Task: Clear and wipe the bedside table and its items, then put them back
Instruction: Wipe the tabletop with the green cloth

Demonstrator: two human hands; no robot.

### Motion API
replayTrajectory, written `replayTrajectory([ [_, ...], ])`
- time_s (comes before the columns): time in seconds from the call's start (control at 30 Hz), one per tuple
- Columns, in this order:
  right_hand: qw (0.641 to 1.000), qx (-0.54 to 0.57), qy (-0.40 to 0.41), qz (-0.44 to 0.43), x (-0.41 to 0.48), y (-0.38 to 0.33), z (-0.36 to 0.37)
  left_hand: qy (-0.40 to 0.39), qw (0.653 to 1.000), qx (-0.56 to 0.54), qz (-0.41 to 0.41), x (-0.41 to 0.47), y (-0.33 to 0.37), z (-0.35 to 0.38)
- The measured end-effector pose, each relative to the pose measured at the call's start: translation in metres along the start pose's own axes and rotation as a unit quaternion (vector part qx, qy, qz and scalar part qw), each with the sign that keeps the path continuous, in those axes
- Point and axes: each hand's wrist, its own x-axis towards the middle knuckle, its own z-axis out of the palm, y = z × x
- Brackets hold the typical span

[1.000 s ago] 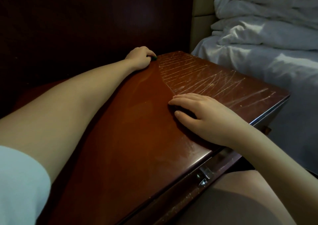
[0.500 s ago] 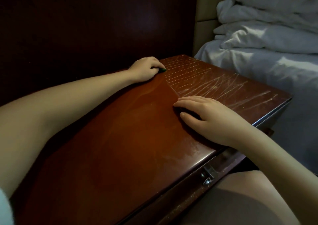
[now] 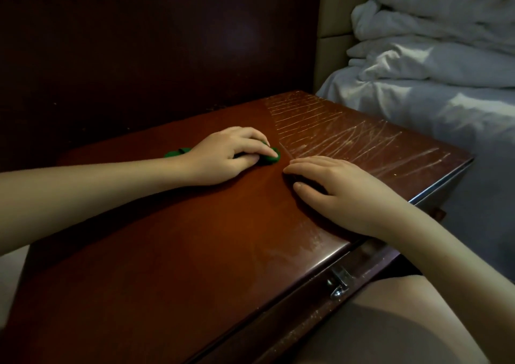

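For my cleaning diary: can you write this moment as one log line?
left hand: holds green cloth on glossy red-brown wooden bedside table | right hand: rests flat on table

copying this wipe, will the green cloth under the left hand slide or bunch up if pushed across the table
Probably floppy: the green cloth pokes out in soft lumps at both ends of the left hand. It likely slides easily on the glossy table top, though it may snag slightly on the scratched patch.

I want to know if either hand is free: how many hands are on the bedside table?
2. The left hand holds a green cloth near the middle of the bedside table; the right hand lies flat just right of it, holding nothing.
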Motion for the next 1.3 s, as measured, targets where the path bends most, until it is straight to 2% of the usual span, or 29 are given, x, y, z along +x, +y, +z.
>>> replayTrajectory([
  [0.3, 1.000, 0.002, -0.001, -0.001, 0.000, 0.000, -0.001, -0.016, 0.999, -0.043, -0.017, 0.017, -0.016, -0.002],
  [0.73, 1.000, 0.009, 0.006, -0.010, 0.001, 0.001, 0.000, 0.052, 0.977, 0.071, -0.196, 0.102, -0.083, 0.002],
  [1.0, 1.000, 0.003, 0.013, -0.015, 0.001, 0.002, 0.002, 0.054, 0.973, 0.090, -0.206, 0.106, -0.082, 0.005],
  [1.3, 1.000, -0.007, 0.015, -0.023, -0.001, 0.002, 0.001, 0.051, 0.986, 0.064, -0.143, 0.051, -0.033, 0.004],
])
